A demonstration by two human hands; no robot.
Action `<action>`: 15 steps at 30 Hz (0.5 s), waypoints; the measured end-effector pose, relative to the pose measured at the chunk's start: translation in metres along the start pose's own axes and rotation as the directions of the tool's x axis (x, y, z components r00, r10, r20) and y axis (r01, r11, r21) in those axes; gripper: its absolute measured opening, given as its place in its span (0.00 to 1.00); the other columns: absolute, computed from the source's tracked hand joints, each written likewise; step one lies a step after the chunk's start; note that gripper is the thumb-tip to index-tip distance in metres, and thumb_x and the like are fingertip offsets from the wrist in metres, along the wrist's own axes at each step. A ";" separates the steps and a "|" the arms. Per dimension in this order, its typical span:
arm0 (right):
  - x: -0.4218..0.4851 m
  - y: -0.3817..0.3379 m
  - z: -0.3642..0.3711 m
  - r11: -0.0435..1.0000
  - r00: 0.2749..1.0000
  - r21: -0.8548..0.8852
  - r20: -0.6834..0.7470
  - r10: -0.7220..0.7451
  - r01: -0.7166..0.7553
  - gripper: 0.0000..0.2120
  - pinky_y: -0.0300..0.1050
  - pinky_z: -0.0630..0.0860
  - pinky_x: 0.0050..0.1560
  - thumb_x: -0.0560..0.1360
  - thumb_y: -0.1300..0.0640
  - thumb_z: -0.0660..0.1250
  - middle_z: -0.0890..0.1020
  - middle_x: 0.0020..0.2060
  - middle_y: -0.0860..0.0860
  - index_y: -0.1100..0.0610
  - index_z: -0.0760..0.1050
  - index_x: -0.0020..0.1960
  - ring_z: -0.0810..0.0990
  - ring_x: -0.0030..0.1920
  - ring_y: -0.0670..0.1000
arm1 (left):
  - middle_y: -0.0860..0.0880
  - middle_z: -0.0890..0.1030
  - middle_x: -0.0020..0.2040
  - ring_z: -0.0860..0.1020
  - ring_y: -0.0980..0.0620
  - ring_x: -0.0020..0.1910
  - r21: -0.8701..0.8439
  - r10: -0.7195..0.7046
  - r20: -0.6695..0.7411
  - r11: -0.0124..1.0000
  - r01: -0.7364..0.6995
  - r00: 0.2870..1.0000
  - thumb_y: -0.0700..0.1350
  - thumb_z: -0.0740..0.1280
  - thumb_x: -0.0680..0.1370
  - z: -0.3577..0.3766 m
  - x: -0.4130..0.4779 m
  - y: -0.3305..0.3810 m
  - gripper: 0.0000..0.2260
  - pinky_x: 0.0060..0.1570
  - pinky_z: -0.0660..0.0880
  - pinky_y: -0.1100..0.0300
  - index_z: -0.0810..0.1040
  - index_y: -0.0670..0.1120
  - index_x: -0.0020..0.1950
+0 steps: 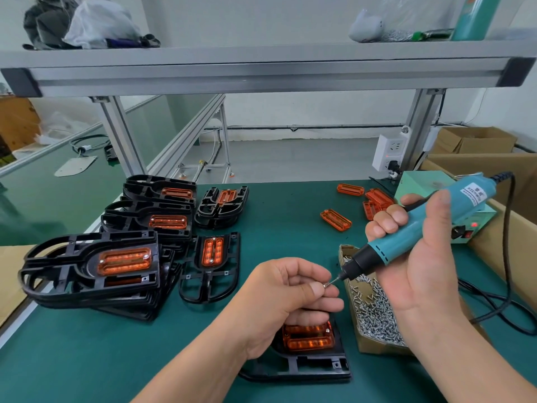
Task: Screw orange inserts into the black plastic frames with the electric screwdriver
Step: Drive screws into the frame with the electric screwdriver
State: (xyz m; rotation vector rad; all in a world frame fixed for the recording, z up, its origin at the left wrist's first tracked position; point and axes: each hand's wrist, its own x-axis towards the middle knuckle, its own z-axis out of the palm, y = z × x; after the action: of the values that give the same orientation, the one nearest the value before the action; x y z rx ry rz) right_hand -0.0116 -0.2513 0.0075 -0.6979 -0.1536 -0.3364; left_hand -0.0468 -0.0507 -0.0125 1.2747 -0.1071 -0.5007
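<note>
Screw [326,284] pinched in left hand [290,289], fed to the bit of electric screwdriver [467,196], which right hand [422,263] grips, likely to load it. Black frame [313,366] with orange insert [308,340] waits at tabletop 6 o'clock; screw box [374,315] at 4 o'clock, within reach.

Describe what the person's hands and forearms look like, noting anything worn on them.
Both are bare. The left hand and right hand wear no gloves, and no ring, watch or wristband shows. The forearms are uncovered down to the picture's lower edge, with no sleeve in view. The nails that show are short and unpainted.
</note>
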 end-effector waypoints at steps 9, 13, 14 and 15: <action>0.001 0.002 -0.002 1.000 1.000 0.015 -0.021 0.014 -0.014 0.18 0.40 0.75 0.40 0.78 0.37 0.73 0.72 0.37 0.47 0.52 0.76 0.50 0.71 0.36 0.46 | 0.39 0.87 0.53 0.87 0.40 0.55 0.007 0.011 0.012 1.000 -0.012 1.000 0.34 0.69 0.83 0.000 0.000 -0.001 0.06 0.47 0.85 0.57 0.81 0.40 0.59; 0.000 0.000 -0.001 1.000 1.000 0.007 0.023 -0.001 0.001 0.17 0.40 0.75 0.41 0.79 0.37 0.70 0.71 0.38 0.47 0.51 0.76 0.50 0.71 0.37 0.46 | 0.40 0.88 0.52 0.87 0.41 0.54 0.020 0.033 -0.011 0.999 -0.032 0.999 0.34 0.69 0.82 0.000 0.000 -0.001 0.06 0.46 0.85 0.57 0.82 0.40 0.58; -0.001 0.000 0.000 1.000 0.999 0.002 0.039 -0.006 0.006 0.17 0.40 0.75 0.41 0.80 0.37 0.70 0.71 0.38 0.47 0.51 0.76 0.51 0.71 0.37 0.46 | 0.40 0.88 0.52 0.87 0.41 0.54 0.031 0.042 -0.021 0.999 -0.042 0.999 0.34 0.69 0.82 0.000 0.000 -0.001 0.06 0.46 0.85 0.57 0.82 0.40 0.58; -0.001 0.000 0.000 1.000 0.999 -0.006 0.052 -0.010 0.010 0.17 0.41 0.75 0.42 0.80 0.37 0.69 0.71 0.38 0.47 0.51 0.76 0.51 0.71 0.37 0.47 | 0.40 0.88 0.51 0.87 0.42 0.53 0.054 0.057 -0.032 0.997 -0.055 0.998 0.34 0.69 0.82 0.000 0.000 -0.001 0.06 0.47 0.85 0.57 0.82 0.40 0.57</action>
State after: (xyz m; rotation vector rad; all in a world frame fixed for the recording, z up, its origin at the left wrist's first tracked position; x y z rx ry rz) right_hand -0.0125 -0.2510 0.0075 -0.7125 -0.2060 -0.3287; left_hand -0.0474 -0.0512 -0.0137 1.3277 -0.1284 -0.4311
